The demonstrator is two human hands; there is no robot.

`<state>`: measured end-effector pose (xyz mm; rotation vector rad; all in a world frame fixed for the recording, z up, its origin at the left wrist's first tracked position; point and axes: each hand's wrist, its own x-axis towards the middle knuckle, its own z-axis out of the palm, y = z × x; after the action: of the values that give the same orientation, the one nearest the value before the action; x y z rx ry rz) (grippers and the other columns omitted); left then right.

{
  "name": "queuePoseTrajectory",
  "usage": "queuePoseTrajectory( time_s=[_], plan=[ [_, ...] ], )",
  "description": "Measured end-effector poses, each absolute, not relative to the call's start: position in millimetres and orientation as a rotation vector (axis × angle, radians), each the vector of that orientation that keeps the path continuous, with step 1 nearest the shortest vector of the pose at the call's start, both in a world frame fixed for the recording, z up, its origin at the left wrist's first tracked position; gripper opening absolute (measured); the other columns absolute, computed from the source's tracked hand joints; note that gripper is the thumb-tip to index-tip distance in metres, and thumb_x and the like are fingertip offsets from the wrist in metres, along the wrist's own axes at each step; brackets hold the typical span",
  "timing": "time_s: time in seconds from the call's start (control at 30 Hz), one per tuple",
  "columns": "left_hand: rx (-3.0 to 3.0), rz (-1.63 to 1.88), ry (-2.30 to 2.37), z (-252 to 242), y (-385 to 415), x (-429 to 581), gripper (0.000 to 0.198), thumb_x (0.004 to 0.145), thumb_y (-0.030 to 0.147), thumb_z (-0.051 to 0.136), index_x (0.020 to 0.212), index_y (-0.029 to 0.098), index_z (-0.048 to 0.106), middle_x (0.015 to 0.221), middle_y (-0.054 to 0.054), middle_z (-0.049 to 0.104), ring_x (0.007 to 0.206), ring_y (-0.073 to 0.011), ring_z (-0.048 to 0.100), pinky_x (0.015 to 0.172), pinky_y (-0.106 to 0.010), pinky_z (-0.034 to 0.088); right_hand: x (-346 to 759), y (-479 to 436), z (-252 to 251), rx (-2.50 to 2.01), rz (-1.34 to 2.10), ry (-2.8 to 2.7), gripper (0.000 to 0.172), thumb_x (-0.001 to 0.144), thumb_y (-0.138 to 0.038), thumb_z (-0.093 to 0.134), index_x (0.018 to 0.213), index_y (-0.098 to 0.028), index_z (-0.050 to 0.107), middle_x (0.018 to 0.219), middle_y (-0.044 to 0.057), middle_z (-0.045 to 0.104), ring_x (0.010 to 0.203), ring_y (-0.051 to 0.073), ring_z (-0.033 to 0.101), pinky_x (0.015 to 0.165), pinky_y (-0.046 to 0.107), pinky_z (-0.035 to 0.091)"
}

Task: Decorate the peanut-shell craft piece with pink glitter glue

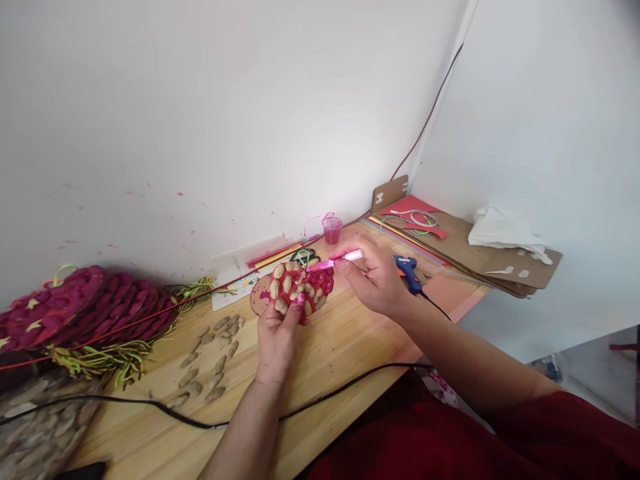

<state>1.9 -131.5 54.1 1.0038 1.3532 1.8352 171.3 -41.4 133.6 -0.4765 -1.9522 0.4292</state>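
Observation:
My left hand (pixel 279 343) is closed on the lower edge of a red disc with peanuts (pixel 287 285) fixed all over its face, thumb on top. A green cord loop (pixel 303 255) stands at its upper edge. On the right side several peanuts are coated in wet magenta paint; the others are bare. In my right hand (pixel 376 280), pinched between the fingers, is a paintbrush (pixel 354 255) with a white handle. Its pink-smeared end touches the disc's top right. Behind the hands stands a clear cup of pink paint (pixel 333 231).
Loose peanuts (pixel 219 373) lie on the wooden table at left, near a pile of magenta peanut decorations (pixel 125 300) with yellow-green tassels. A blue glue gun (pixel 411 275) lies right. A black cable (pixel 345 393) crosses in front. Cardboard sheets (pixel 525 277) carry white plastic (pixel 505 230).

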Motion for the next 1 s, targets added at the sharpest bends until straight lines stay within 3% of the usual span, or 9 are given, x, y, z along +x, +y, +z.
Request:
queuePoseTrajectory(
  time_s=[0.4,0.63,0.83,1.0],
  plan=[
    [0.964,1.851,1.307,52.4,-130.4,0.8,0.040,0.077,0.052,0.083,0.095,0.016,0.075,0.090,-0.009,0.074,0.062,-0.0127,0.060,0.053,-0.023,0.052,169.4,-41.5,129.5,-0.511,0.569,-1.854,0.007,0.099,-0.025,0.060,0.100,-0.022,0.066,0.096,0.003,0.072,0.089,0.018,0.067,0.083,0.035,0.052],
    [0.999,1.857,1.333,52.0,-130.9,0.6,0.046,0.077,0.053,0.082,0.106,0.018,0.074,0.108,-0.012,0.074,0.075,-0.0167,0.067,0.057,-0.024,0.055,168.7,-38.5,126.7,-0.540,0.545,-1.828,0.007,0.099,-0.026,0.061,0.100,-0.022,0.067,0.097,0.003,0.072,0.093,0.019,0.066,0.088,0.036,0.051],
    [1.051,1.865,1.404,54.4,-132.2,2.5,0.053,0.080,0.052,0.080,0.123,0.022,0.071,0.111,-0.010,0.073,0.074,-0.0161,0.066,0.058,-0.026,0.057,168.5,-45.1,131.3,-0.471,0.545,-1.878,0.008,0.099,-0.025,0.059,0.100,-0.022,0.067,0.095,0.003,0.072,0.091,0.019,0.066,0.085,0.035,0.052],
    [1.044,1.867,1.414,54.1,-131.8,2.0,0.050,0.079,0.053,0.080,0.116,0.019,0.074,0.108,-0.011,0.073,0.073,-0.0159,0.065,0.057,-0.025,0.057,169.5,-46.9,134.5,-0.454,0.393,-1.934,0.008,0.097,-0.023,0.059,0.097,-0.023,0.067,0.091,0.004,0.073,0.090,0.021,0.065,0.086,0.040,0.050]
  ],
)
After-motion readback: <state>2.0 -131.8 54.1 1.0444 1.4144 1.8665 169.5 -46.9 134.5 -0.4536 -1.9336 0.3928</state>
